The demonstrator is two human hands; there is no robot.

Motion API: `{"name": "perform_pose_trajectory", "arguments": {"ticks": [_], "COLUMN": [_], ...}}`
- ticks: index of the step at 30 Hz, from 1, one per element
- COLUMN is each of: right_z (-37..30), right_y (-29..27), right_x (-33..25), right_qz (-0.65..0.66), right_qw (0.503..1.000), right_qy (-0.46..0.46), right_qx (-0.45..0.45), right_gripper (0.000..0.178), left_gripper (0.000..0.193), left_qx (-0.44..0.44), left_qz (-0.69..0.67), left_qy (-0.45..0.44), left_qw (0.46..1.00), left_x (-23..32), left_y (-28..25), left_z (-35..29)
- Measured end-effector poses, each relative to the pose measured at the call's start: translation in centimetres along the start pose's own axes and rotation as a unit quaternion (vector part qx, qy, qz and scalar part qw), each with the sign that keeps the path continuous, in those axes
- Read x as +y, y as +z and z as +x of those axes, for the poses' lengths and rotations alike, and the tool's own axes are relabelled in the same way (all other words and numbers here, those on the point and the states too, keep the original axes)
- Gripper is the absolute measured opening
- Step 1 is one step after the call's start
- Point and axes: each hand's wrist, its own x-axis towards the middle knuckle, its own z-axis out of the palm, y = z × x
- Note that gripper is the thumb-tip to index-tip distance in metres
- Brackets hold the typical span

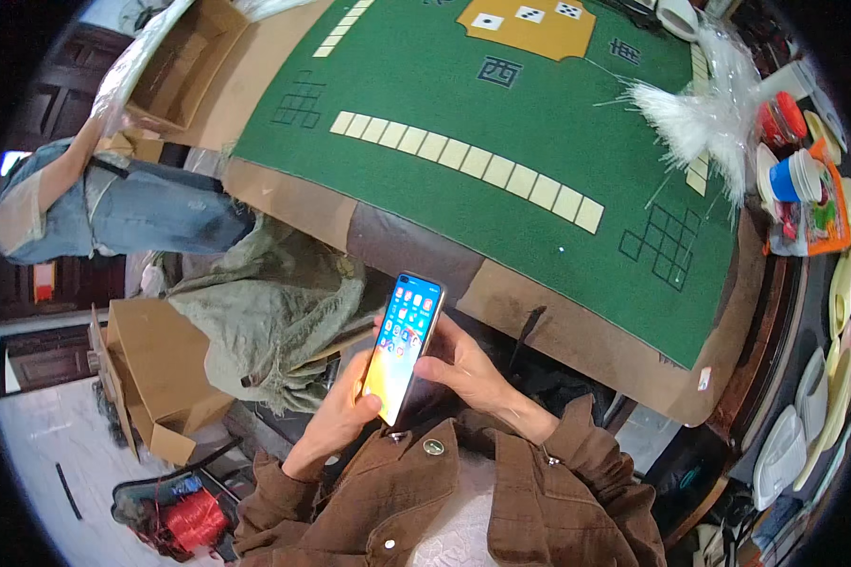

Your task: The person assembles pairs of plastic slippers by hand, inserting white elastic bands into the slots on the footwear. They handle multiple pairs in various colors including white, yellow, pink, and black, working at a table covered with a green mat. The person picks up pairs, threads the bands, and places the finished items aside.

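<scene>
A smartphone [405, 345] with a lit home screen of app icons stands tilted upright in front of my chest. My left hand [342, 413] grips its lower left side, the thumb lying on the bottom of the screen. On the other edge, my right hand [465, 370] is wrapped round the phone with its thumb along the side; the fingers behind are partly hidden. Just beyond the phone is the near edge of a table covered by a green mat [369, 180] printed with pale tile rows, dice faces and dark grids.
A bundle of clear plastic strands [686, 123] lies on the mat's right. Cups [796, 178] and an orange-edged packet stand farther right. On the left are an open cardboard box [184, 71], another person in jeans [132, 203], a grey-green sack [274, 302] and a floor carton [161, 364].
</scene>
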Motion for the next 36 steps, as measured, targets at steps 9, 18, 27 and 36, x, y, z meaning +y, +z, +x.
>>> {"name": "perform_pose_trajectory", "arguments": {"ticks": [9, 18, 27, 36], "right_z": [-0.8, -1.3, -4.1, -2.4], "right_y": [0.8, -5.6, -3.6, -5.1], "right_x": [0.4, 2.7, 1.1, 4.2], "right_qz": [-0.020, -0.395, -0.608, -0.711], "right_qw": [0.999, 0.913, 0.774, 0.694], "right_qy": [0.030, 0.097, 0.142, 0.056], "right_qx": [-0.016, 0.022, -0.106, -0.104], "right_gripper": [0.079, 0.028, 0.022, 0.013], "left_gripper": [0.099, 0.085, 0.080, 0.082], "left_qx": [0.152, 0.225, 0.105, -0.012], "left_qz": [0.341, 0.259, 0.369, 0.418], "left_qy": [0.099, -0.060, -0.161, -0.190], "left_qw": [0.922, 0.937, 0.909, 0.888], "left_x": [0.7, -2.3, -2.7, -2.2], "left_y": [4.1, -0.6, 0.2, 1.4], "left_z": [-1.0, -3.2, -4.7, -5.0]}}
